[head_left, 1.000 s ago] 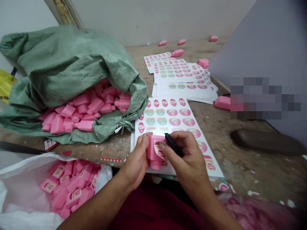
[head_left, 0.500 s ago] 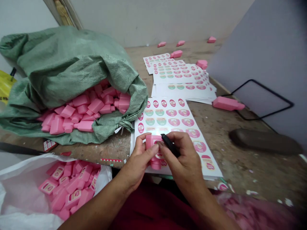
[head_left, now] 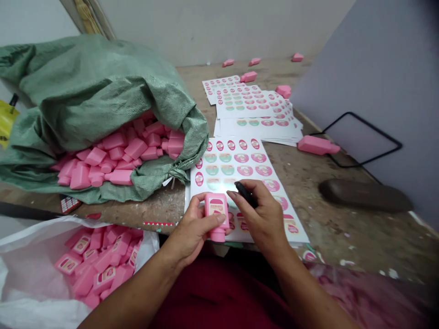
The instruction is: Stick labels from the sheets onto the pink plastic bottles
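One head-worn view looks forward and down, close over the worktable (head_left: 308, 183).

Glossy paper sticker sheet (head_left: 240, 164), woven sack (head_left: 103, 87)

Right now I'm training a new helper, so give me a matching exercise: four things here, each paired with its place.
Things:
1 labelled pink bottle
2 black tool
3 green sack
4 white bag

Places:
A in the right hand
B low, left of the table edge
C in the left hand
D on the table, left

Pairs: 1-C, 2-A, 3-D, 4-B
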Tool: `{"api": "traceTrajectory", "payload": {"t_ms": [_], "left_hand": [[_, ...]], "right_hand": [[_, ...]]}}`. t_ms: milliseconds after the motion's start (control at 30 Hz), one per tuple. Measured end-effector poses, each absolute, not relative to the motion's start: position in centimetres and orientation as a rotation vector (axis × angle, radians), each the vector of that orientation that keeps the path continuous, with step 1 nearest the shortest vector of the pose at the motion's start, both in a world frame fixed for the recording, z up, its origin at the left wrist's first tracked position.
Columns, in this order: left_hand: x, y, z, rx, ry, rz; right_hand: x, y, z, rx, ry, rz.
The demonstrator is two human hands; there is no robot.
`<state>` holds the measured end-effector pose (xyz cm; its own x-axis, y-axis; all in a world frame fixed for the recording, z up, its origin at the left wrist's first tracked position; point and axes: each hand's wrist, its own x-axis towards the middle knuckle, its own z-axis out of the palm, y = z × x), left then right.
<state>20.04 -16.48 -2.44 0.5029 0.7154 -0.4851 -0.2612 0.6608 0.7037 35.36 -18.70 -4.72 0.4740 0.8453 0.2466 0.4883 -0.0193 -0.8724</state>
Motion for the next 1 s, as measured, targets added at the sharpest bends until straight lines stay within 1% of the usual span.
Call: {"api": "traceTrajectory", "payload": {"t_ms": [67, 233, 333, 433, 533, 600, 633, 700, 767, 833, 933, 1000], "left_hand": [[20.0, -16.5, -2.2, 0.615, 0.864, 0.643], [18.9, -15.9, -1.4, 0.659, 0.961, 0.639], [14.8, -15.3, -1.0, 0.767, 1.088, 0.682], [7.7, -15.2, -0.4, 0.967, 1.388, 0.73], [1.2, -15.7, 0.4, 1.328, 1.81, 0.615], [-0.6, -16.0, 0.8, 1.542, 1.978, 0.455], [-0.6, -16.1, 0.8, 1.613, 1.987, 0.415], [1.5, -15.9, 0.6, 1.699, 1.868, 0.46], [5.1, -15.2, -0.1, 1.768, 1.608, 0.56], [8.9, -14.0, -1.1, 1.859, 1.312, 0.583], [13.0, -12.2, -3.1, 2.018, 0.929, 0.514], [14.1, -11.4, -4.3, 2.083, 0.82, 0.427]], "right_hand": [[35.2, -18.8, -4.4, -1.633, -1.085, 0.527], [34.5, -19.0, -4.3, -1.571, -1.053, 0.655], [34.3, -19.2, -4.6, -1.593, -1.096, 0.767], [34.4, -19.8, -4.8, -1.643, -1.218, 0.861], [34.4, -20.5, -4.9, -1.719, -1.446, 0.822], [34.3, -20.9, -5.0, -1.772, -1.602, 0.726], [34.2, -21.0, -5.2, -1.798, -1.667, 0.667], [33.9, -21.0, -5.5, -1.851, -1.774, 0.54], [33.6, -20.9, -5.8, -1.879, -1.851, 0.427], [33.3, -20.7, -6.0, -1.876, -1.899, 0.351], [32.9, -20.4, -6.0, -1.862, -1.926, 0.271], [32.7, -20.3, -6.1, -1.864, -1.939, 0.248]]}}
